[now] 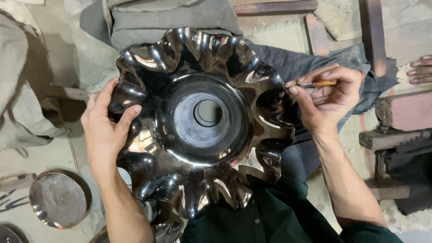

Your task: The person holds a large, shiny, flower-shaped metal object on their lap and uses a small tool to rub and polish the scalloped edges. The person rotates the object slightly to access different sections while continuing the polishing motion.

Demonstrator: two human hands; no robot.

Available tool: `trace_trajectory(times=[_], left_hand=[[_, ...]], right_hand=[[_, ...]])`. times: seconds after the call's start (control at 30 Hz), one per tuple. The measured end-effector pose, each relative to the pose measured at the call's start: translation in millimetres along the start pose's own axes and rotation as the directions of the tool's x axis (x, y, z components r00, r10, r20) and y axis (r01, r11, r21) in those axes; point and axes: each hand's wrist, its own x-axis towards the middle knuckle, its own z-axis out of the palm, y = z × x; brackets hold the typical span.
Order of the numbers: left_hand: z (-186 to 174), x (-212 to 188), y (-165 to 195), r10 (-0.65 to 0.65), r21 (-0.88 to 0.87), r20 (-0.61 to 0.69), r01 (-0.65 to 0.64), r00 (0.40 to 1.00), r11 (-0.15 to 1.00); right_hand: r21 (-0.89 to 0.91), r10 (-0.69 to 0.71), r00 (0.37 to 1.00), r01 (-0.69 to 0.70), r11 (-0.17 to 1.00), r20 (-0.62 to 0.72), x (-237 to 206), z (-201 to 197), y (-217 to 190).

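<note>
So you had that big glossy black fluted bowl [202,121] sitting face-up across your lap, wavy rim all round and a round hole dead centre. Your left hand [105,128] was clamped on its left rim, thumb hooked over a flute onto the inside, fingers out of sight underneath. Your right hand [326,96] was pinched shut on a thin wooden-handled brush [315,83], and that's the bit that mattered: the brush lay nearly level, long axis running left-right, tip pointing left and touching or just about touching the bowl's right rim. So the bowl lay to the left of that grip, and the right hand was plainly the nearer one to that edge.

Count-wise: one bowl, one brush, two hands of yours. Low on the left there was one round metal dish [60,198] on the floor, well apart from the bowl. Further out, on the far right, somebody else's toes [420,68] poked in beside some wooden blocks [400,110].
</note>
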Motion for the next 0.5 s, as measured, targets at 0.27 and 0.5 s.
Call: trace_trajectory(times=[0.27, 0.5], left_hand=[[1.1, 2.0, -2.9, -0.002, 0.019, 0.002, 0.002, 1.0, 1.0], [0.3, -0.5, -3.5, 0.023, 0.025, -0.004, -0.023, 1.0, 0.999]], right_hand=[[-0.021, -0.066, 0.997, 0.065, 0.998, -0.037, -8.9, 1.1, 14.6], [-0.073, -0.067, 0.993, 0.059, 0.996, -0.099, -25.2, 7.7, 16.6]])
